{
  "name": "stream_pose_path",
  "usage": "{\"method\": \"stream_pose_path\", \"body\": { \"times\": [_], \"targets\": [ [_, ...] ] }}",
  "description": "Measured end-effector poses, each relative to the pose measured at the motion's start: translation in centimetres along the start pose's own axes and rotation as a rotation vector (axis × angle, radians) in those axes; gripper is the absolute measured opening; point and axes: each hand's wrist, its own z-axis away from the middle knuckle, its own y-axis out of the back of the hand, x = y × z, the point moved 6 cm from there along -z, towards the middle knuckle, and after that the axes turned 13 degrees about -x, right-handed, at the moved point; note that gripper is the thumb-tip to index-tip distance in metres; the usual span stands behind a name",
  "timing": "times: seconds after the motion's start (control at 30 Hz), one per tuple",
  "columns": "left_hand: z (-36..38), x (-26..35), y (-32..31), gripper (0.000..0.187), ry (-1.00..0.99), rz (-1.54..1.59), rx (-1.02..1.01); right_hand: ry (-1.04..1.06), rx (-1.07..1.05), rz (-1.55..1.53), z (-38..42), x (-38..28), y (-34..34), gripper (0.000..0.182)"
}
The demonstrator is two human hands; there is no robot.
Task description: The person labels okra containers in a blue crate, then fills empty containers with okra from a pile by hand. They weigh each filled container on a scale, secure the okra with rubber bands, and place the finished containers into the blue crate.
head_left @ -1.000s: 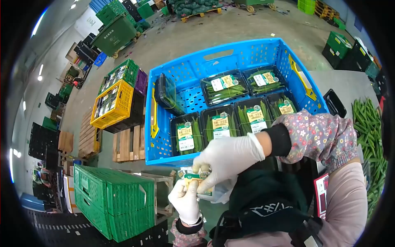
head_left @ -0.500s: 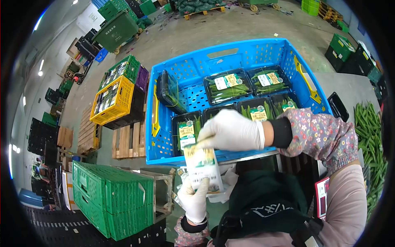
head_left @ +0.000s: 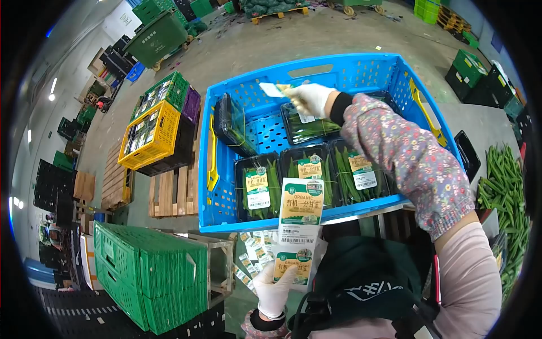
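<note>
My left hand (head_left: 274, 291), in a white glove, pinches a strip of printed labels (head_left: 301, 209) that stands up in front of the crate's near side. Above the back of the blue crate (head_left: 212, 164), my gloved right hand (head_left: 310, 99) grips a single label (head_left: 271, 89) by one end. Beneath that hand lies a tray of green okra (head_left: 302, 131), partly hidden by it. Along the near side are several more black trays; the one at left is a labelled tray of okra (head_left: 258, 189). A tray standing on edge (head_left: 230, 124) leans by the left wall.
More label strips (head_left: 255, 251) hang below the crate at left. Loose okra (head_left: 499, 192) is heaped at far right beside a black empty tray (head_left: 467, 152). Stacked green crates (head_left: 149, 271) stand at lower left; a yellow crate (head_left: 148, 138) sits among others on pallets.
My right hand has moved from the strip to above the back row, carrying one label away. The strip in my left hand now stands upright and shows its printed face.
</note>
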Motion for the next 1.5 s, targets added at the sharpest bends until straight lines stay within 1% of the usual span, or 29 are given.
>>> {"method": "stream_pose_path", "body": {
  "times": [0.03,0.1,0.13,0.23,0.27,0.4,0.5,0.53,0.57,0.63,0.67,0.7,0.77,0.8,0.83,0.9,0.93,0.97,1.03,1.07,1.13,1.17,1.23,1.27,1.3,1.37,1.4,1.43,1.5],
  "targets": [
    [0.0,-0.5,0.2,0.019,0.002,0.000,0.000,-0.082,0.035,-0.071,-1.0,1.2,-1.1,0.013],
    [-0.3,-0.8,0.8,0.018,-0.034,-0.063,0.033,-0.059,0.042,-0.078,-1.8,1.9,-3.2,0.015],
    [-0.4,-0.6,0.8,0.018,-0.006,-0.072,0.047,0.015,-0.064,-0.126,-2.4,2.0,-4.3,0.018],
    [-0.7,-0.7,1.5,0.018,-0.061,-0.152,0.033,-0.028,-0.018,-0.157,-4.8,3.4,-5.7,0.027],
    [-0.8,-0.6,1.5,0.018,-0.053,-0.095,0.037,-0.019,-0.006,-0.147,-5.5,3.9,-6.0,0.030],
    [-1.0,-1.1,2.1,0.018,-0.057,-0.092,0.055,-0.102,0.071,-0.162,-7.6,6.6,-6.9,0.031],
    [-1.2,-1.1,2.4,0.018,-0.038,-0.066,0.068,-0.183,0.072,-0.117,-9.3,8.5,-8.3,0.030],
    [-1.3,-1.2,2.6,0.018,-0.025,-0.093,0.065,-0.222,0.030,-0.105,-9.5,8.9,-9.1,0.031],
    [-1.3,-1.3,2.7,0.018,-0.010,-0.122,0.060,-0.238,0.126,-0.045,-9.5,9.2,-9.3,0.042],
    [-1.4,-1.6,3.0,0.023,-0.004,-0.096,0.049,-0.269,0.129,-0.006,-7.6,8.9,-10.1,0.067],
    [-1.4,-1.8,3.1,0.027,0.004,-0.072,0.042,-0.333,0.063,0.028,-6.8,8.5,-10.2,0.092],
    [-1.4,-1.8,3.1,0.027,0.006,-0.069,0.040,-0.354,0.192,0.141,-6.8,8.3,-9.1,0.086],
    [-1.5,-1.7,3.1,0.027,-0.012,-0.030,0.038,-0.342,0.244,0.499,-7.1,6.9,-7.9,0.074],
    [-1.5,-1.7,3.1,0.027,-0.011,-0.026,0.038,-0.246,0.283,0.540,-7.3,6.4,-7.8,0.063],
    [-1.5,-1.8,3.1,0.027,-0.005,-0.025,0.032,-0.248,0.284,0.542,-7.3,6.7,-7.8,0.063],
    [-1.7,-1.7,2.9,0.027,-0.001,-0.023,0.028,0.018,0.341,0.301,-7.2,5.9,-8.2,0.064],
    [-1.8,-1.4,2.8,0.021,-0.021,-0.030,0.042,0.057,0.272,0.234,-7.5,5.7,-9.3,0.070],
    [-1.8,-1.2,2.7,0.016,-0.042,-0.039,0.056,0.055,0.118,0.026,-7.8,6.2,-10.7,0.079],
    [-1.7,-1.2,2.7,0.016,-0.035,-0.026,0.052,0.132,0.070,0.079,-8.5,6.4,-12.1,0.086],
    [-1.5,-1.2,2.6,0.016,-0.024,-0.013,0.048,0.134,0.071,0.080,-8.5,6.2,-11.7,0.086],
    [-1.2,-1.2,2.5,0.016,-0.021,-0.020,0.044,-0.081,-0.106,0.065,-7.8,6.2,-12.1,0.091],
    [-1.1,-1.2,2.6,0.016,-0.013,-0.029,0.043,-0.075,-0.106,0.067,-7.3,6.0,-12.1,0.091],
    [-0.8,-1.4,2.8,0.016,-0.037,-0.048,0.041,-0.226,0.090,0.362,-4.9,5.5,-12.0,0.088],
    [-0.7,-1.3,2.7,0.016,-0.055,-0.064,0.040,-0.148,0.114,0.417,-4.4,4.6,-12.2,0.083],
    [-0.5,-1.2,2.6,0.016,-0.058,-0.062,0.045,-0.148,0.110,0.420,-4.4,4.4,-12.4,0.083],
    [-0.1,-1.1,2.5,0.017,-0.046,-0.042,0.048,0.111,0.151,0.432,-4.3,2.2,-13.0,0.079],
    [0.0,-1.0,2.5,0.017,-0.049,-0.043,0.047,0.141,0.173,0.442,-6.1,2.2,-12.9,0.078],
    [0.1,-1.0,2.4,0.018,-0.046,-0.050,0.047,0.103,0.047,0.333,-4.3,1.2,-14.9,0.078],
    [0.5,-0.7,2.3,0.019,-0.046,-0.059,0.050,0.199,0.011,0.325,-4.1,-0.8,-17.3,0.081]
  ]
}}
